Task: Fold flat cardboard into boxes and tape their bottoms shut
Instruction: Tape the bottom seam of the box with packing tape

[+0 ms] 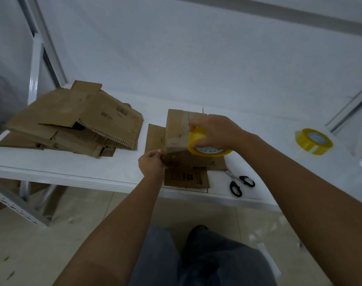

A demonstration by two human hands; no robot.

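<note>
So the box point(177, 129) was stood upside down near the middle of the white table point(77, 168), with its bottom flaps folded shut and facing up, and its open flaps spread flat on the table around it. A strip of clear tape could be seen running along the seam on top. The yellow tape roll point(204, 145) was gripped by the right hand point(213, 131), fingers curled over the top of it, and it was held right against the near right corner of the box. The left hand point(152, 164) was kept at the near left corner of the box, fingers pinched on something there, probably the end of the tape, though that bit was too small to be made out properly.

A messy pile of flat cardboard point(72, 118) was left on the table's left side, well apart from the box. A pair of black-handled scissors point(240, 183) was laid near the table's front edge, just right of the box flaps. A second tape roll point(314, 141) was parked further right, away from both hands. Grey trousers point(206, 261) were seen at the bottom.
</note>
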